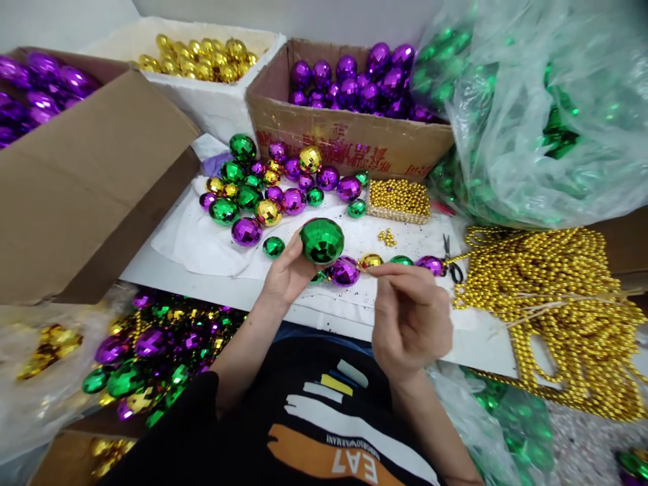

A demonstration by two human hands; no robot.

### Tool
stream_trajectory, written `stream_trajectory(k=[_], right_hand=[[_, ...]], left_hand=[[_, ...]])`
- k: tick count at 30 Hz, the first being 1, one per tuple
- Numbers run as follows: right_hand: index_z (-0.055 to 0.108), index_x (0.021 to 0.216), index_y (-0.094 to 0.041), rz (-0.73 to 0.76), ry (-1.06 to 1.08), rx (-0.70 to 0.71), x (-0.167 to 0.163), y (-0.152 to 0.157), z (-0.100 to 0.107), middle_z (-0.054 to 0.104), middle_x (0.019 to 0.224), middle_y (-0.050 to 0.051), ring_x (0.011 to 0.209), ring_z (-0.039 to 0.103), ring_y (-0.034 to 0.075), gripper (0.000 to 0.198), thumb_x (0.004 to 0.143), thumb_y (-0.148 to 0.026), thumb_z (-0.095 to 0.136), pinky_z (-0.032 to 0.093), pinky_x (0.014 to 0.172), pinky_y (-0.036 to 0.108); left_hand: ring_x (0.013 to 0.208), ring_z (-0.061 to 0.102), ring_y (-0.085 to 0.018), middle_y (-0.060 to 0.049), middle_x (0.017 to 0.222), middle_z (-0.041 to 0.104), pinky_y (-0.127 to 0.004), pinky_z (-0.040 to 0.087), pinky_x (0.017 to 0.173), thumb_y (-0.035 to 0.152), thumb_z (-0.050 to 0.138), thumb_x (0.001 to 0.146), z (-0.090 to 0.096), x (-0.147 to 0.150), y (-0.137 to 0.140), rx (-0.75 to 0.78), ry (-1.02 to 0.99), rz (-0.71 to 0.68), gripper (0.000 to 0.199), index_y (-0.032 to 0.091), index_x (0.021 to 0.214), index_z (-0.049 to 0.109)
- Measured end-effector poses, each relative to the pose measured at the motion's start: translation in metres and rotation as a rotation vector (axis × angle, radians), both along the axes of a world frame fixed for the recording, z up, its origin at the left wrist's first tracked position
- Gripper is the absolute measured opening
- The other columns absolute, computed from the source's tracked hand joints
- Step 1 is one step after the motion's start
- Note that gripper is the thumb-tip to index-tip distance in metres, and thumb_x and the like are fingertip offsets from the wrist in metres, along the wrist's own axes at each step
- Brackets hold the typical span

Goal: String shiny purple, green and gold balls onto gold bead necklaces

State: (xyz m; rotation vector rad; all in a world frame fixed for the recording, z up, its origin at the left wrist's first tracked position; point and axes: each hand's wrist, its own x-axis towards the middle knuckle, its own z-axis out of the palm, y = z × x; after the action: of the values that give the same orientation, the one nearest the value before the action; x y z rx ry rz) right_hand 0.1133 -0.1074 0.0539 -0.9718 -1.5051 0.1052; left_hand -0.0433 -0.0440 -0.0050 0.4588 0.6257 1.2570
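Note:
A large shiny green disco-style ball (322,241) rests in my left hand (294,268), its fingers closed around the near left side. To the right, my right hand (412,310) is closed in a pinch, fingertips pointing left toward the ball. Whatever thin thing the pinch may hold is too small to make out. Behind the hands, a row on the white cloth includes a purple ball (345,271), a gold ball (371,262), a green ball (401,260) and another purple ball (429,265). Black-handled scissors (454,270) lie at the row's right end.
Loose mixed balls (273,196) cover the cloth's back left, beside a box of gold beads (399,197). Cartons (349,135) and a foam box (223,101) stand behind. Gold bead strands (551,324) heap at right, under a plastic bag of green balls (547,121).

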Motion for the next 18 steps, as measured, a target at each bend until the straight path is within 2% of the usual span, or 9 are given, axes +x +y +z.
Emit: stream_trajectory(k=[3, 5, 12, 18], right_hand=[[0.057, 0.103, -0.021, 0.009, -0.118, 0.009, -0.004, 0.002, 0.000, 0.072, 0.099, 0.008, 0.089, 0.070, 0.019, 0.024, 0.087, -0.003, 0.058, 0.057, 0.072, 0.032], [0.057, 0.103, -0.021, -0.005, -0.171, 0.031, -0.004, 0.000, 0.000, 0.073, 0.101, 0.008, 0.089, 0.070, 0.018, 0.024, 0.087, -0.003, 0.058, 0.057, 0.071, 0.031], [0.057, 0.101, -0.023, -0.110, -0.265, 0.041, 0.000, -0.007, 0.008, 0.074, 0.098, 0.006, 0.087, 0.071, 0.018, 0.018, 0.090, -0.009, 0.059, 0.059, 0.069, 0.028], [0.054, 0.106, -0.020, -0.117, -0.301, 0.123, -0.003, 0.004, 0.010, 0.072, 0.095, 0.010, 0.089, 0.070, 0.017, 0.019, 0.092, -0.006, 0.055, 0.058, 0.065, 0.026]], left_hand=[[0.119, 0.061, -0.029, -0.005, 0.119, 0.070, -0.044, 0.054, 0.092, 0.039, 0.074, 0.079, 0.006, 0.016, 0.005, -0.075, -0.087, 0.065, 0.026, 0.025, 0.099, 0.067], [0.116, 0.062, -0.027, -0.004, 0.116, 0.070, -0.043, 0.054, 0.092, 0.037, 0.072, 0.081, 0.009, 0.022, 0.008, -0.107, -0.122, 0.066, 0.021, 0.024, 0.097, 0.066], [0.113, 0.065, -0.027, -0.007, 0.120, 0.069, -0.042, 0.054, 0.092, 0.041, 0.074, 0.079, 0.008, 0.024, 0.011, -0.179, -0.119, 0.044, 0.036, 0.023, 0.110, 0.064], [0.107, 0.067, -0.026, -0.008, 0.117, 0.070, -0.045, 0.054, 0.094, 0.038, 0.072, 0.083, 0.010, 0.027, 0.012, -0.242, -0.144, 0.028, 0.034, 0.022, 0.112, 0.063]])
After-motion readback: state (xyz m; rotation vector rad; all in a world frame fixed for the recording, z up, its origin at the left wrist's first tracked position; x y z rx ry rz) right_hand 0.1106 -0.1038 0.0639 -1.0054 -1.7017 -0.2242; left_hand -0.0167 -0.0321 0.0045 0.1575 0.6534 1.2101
